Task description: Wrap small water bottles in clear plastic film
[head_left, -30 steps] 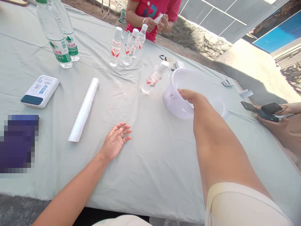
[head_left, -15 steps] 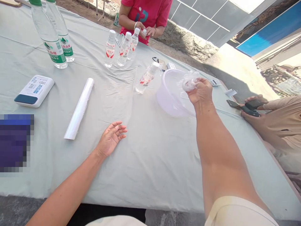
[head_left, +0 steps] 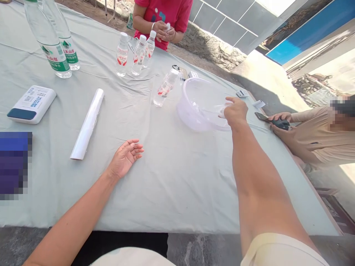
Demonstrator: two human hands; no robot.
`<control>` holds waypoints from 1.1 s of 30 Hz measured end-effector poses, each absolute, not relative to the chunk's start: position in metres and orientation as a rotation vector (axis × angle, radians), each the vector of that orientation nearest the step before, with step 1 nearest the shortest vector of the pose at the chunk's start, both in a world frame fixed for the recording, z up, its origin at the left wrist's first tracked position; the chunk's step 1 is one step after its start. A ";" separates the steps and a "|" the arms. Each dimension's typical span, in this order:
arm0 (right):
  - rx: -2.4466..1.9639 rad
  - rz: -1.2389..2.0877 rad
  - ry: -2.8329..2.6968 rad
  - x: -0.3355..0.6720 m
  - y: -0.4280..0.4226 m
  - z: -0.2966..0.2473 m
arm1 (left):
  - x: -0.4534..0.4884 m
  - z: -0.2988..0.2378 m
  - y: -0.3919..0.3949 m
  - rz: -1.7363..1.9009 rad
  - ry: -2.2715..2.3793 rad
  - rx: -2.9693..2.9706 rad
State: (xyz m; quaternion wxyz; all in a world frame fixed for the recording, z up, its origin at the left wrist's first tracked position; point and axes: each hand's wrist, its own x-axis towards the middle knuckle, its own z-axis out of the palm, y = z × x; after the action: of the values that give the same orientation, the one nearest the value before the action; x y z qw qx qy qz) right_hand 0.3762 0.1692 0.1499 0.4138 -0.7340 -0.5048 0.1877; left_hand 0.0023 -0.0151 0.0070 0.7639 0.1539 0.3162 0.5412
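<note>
My right hand (head_left: 236, 111) is over the near right rim of a pale lilac plastic basin (head_left: 190, 123). Its fingers point down into the basin, one finger stretched out. Crumpled clear plastic film (head_left: 222, 111) shows at the fingertips, the rest of it covered by the hand. More clear film seems to lie inside the basin. My left hand (head_left: 126, 159) rests palm up on the cloth-covered table, empty, its fingers loosely curled and apart. Left of it lies a white roll of plastic film (head_left: 88, 123).
A small water bottle (head_left: 164, 90) leans beside the basin; several others (head_left: 122, 57) stand behind it. Two big green-labelled bottles (head_left: 57, 61) and a white-and-blue box (head_left: 32, 103) are left. A person in red (head_left: 163, 14) stands opposite; another (head_left: 313, 136) holds a phone at right.
My right hand has lowered the crumpled plastic film from above the basin towards its inside. My left hand keeps its pose. The whole view has shifted slightly.
</note>
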 end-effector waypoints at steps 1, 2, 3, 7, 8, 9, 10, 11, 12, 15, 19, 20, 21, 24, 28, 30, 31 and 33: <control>-1.771 0.481 -1.222 0.365 0.163 0.152 | 0.002 0.008 -0.016 1.171 0.694 0.352; -1.677 0.539 -1.167 0.349 0.153 0.152 | 0.002 0.008 -0.017 1.162 0.698 0.374; -1.552 0.639 -1.118 0.329 0.140 0.148 | 0.003 0.009 -0.018 1.146 0.696 0.400; -1.184 1.186 -1.292 0.237 0.062 0.105 | 0.007 0.013 -0.024 1.039 0.626 0.494; -1.140 1.294 -1.314 0.218 0.041 0.091 | 0.008 0.014 -0.026 1.006 0.602 0.513; -1.103 1.387 -1.342 0.203 0.023 0.077 | 0.010 0.014 -0.027 0.982 0.585 0.534; -1.083 1.464 -1.361 0.191 0.008 0.065 | 0.011 0.014 -0.028 0.974 0.580 0.558; -1.072 1.511 -1.365 0.183 -0.004 0.054 | 0.012 0.014 -0.028 0.982 0.589 0.580; -1.070 1.523 -1.352 0.180 -0.012 0.044 | 0.013 0.014 -0.028 1.003 0.609 0.595; -1.102 1.369 -1.273 0.183 -0.019 0.023 | 0.011 0.016 -0.025 1.100 0.713 0.590; -1.089 1.212 -1.392 0.191 -0.023 0.007 | 0.009 0.021 -0.025 1.170 0.850 0.656; -1.078 1.222 -1.424 0.190 -0.025 0.004 | 0.010 0.021 -0.025 1.166 0.879 0.697; -1.074 1.237 -1.447 0.188 -0.028 0.003 | 0.012 0.021 -0.027 1.154 0.902 0.739; -1.115 1.240 -1.409 0.183 -0.033 0.002 | 0.016 0.021 -0.029 1.153 0.961 0.816; -1.219 1.304 -1.074 0.189 -0.029 0.005 | 0.009 0.022 -0.022 1.281 1.035 0.709; -1.277 1.356 -0.953 0.195 -0.026 0.006 | 0.001 0.025 -0.016 1.371 1.045 0.604; -1.297 1.332 -0.924 0.199 -0.025 0.006 | -0.003 0.027 -0.014 1.410 1.057 0.573; -1.297 1.150 -0.953 0.203 -0.025 0.007 | -0.008 0.029 -0.012 1.465 1.122 0.588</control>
State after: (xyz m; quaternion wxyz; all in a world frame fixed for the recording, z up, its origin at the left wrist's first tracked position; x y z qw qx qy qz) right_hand 0.2031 -0.0250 0.0075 0.5495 -0.5478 -0.4025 0.4858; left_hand -0.0078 -0.0116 0.0288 0.5665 0.2502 0.4775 0.6233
